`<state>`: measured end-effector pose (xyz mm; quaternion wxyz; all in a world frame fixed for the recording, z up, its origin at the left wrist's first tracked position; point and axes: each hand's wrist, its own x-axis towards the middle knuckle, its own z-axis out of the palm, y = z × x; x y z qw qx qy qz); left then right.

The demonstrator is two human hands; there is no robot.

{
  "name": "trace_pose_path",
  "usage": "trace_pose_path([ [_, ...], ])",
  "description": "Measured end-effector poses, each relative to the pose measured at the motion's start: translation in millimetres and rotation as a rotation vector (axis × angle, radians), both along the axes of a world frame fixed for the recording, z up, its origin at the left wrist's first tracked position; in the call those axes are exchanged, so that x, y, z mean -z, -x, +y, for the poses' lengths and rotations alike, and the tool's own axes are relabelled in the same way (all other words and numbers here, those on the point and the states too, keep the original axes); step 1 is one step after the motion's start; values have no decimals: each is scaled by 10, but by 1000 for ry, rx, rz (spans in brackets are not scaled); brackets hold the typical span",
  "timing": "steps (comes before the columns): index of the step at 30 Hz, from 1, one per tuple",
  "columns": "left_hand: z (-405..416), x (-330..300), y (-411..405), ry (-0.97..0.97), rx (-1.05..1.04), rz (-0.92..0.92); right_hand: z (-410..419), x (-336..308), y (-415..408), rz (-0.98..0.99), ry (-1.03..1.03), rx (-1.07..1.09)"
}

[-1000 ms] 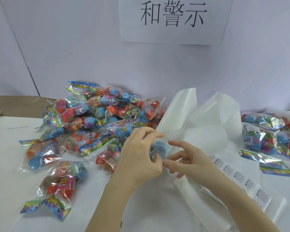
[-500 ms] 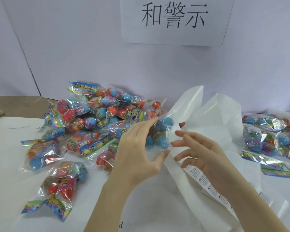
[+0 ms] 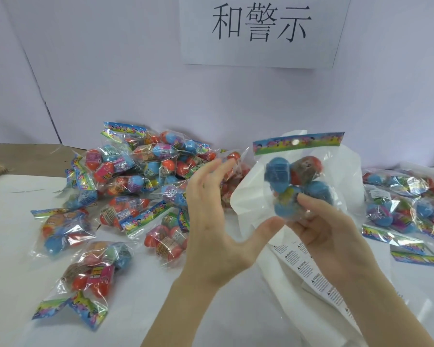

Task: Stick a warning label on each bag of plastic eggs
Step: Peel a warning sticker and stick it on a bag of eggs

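The bag (image 3: 298, 176) of eggs stands upright above my right hand (image 3: 328, 236), whose fingers are pinched on its bottom. My left hand (image 3: 218, 221) is spread open just beside it, holding nothing. Under my right wrist lies the label sheet (image 3: 308, 269).

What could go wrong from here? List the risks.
1. The right hand pinches the raised bag only at its bottom, and the left hand is open and off it; the bag could slip or swing.
2. The label strip lies under the right hand and could get dragged or creased.
3. The left pile and right pile look alike; labelled and unlabelled bags could get mixed.
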<state>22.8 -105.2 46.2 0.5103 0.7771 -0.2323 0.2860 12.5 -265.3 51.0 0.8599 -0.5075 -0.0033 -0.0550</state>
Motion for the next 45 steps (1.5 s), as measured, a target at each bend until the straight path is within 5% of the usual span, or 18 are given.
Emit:
trace_pose_path([
  [5, -126, -16, 5, 175, 265, 617, 67, 34, 14, 52, 64, -52],
  [10, -94, -28, -28, 377, 281, 541, 71, -9, 34, 9, 185, -2],
  [19, 47, -79, -69, 349, 283, 413, 73, -56, 51, -71, 336, 102],
  [26, -78, -12, -28, 252, 305, 568, 106, 12, 40, -27, 411, 51],
  [34, -174, -27, 12, 573, 378, 666, 173, -21, 76, -64, 395, 91],
  [45, -71, -19, -33, 383, 482, 677, 154, -28, 89, -125, 366, -75],
])
